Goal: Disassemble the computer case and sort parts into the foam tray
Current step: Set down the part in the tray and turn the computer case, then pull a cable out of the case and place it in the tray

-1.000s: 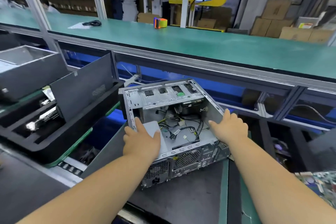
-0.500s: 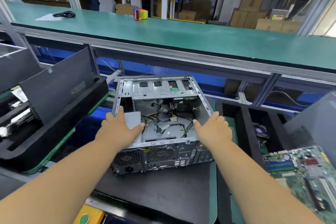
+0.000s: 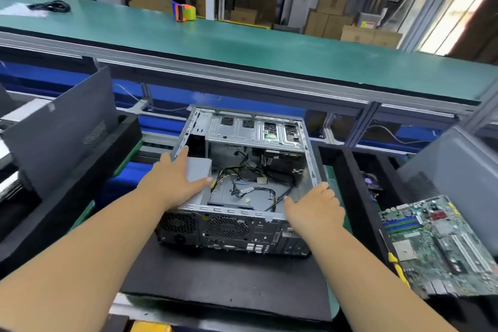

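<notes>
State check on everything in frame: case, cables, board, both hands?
computer case: side open, resting on black mat
cables: loose inside case
motherboard: out of case, lying to its right
left hand: flat on grey box inside case
right hand: on case's right edge
</notes>
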Action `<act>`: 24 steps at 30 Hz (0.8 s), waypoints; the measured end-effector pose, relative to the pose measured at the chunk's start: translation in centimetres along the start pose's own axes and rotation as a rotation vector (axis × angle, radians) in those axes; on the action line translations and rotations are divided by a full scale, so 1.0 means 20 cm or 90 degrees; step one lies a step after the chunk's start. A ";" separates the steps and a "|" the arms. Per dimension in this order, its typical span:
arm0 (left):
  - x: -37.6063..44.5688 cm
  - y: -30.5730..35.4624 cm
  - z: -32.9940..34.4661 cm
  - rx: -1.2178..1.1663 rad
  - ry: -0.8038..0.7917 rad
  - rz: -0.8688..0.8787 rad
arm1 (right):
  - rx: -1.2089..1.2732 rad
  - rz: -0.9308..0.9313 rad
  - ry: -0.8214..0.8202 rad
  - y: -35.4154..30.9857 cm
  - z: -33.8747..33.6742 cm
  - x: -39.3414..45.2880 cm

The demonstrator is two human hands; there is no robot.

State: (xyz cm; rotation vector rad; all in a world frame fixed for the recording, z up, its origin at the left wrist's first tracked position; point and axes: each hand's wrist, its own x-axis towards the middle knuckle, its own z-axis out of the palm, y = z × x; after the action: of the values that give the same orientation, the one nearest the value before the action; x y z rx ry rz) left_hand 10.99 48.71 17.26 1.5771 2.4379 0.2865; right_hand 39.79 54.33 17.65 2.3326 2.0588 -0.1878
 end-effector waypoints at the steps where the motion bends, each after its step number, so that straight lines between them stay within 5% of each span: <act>1: 0.01 -0.02 -0.01 0.000 -0.005 0.011 | 0.000 0.009 -0.003 -0.01 0.00 -0.02; 10: 0.00 -0.04 0.01 0.007 0.028 0.013 | -0.071 0.067 -0.023 -0.10 -0.09 -0.02; 14: -0.01 -0.03 0.01 0.002 0.018 0.003 | -0.099 -0.087 0.066 -0.20 -0.15 -0.01; 19: -0.01 -0.03 0.02 0.000 0.034 -0.007 | 0.161 -0.213 -0.198 -0.41 -0.19 0.05; 24: -0.01 -0.03 0.03 -0.007 0.048 -0.034 | 0.201 -0.313 -0.329 -0.55 -0.17 0.16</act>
State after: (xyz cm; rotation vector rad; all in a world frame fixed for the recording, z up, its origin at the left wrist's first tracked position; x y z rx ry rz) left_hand 10.72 48.30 16.58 1.5214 2.5258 0.3564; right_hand 29.60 59.15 21.38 1.5862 2.3716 -1.0635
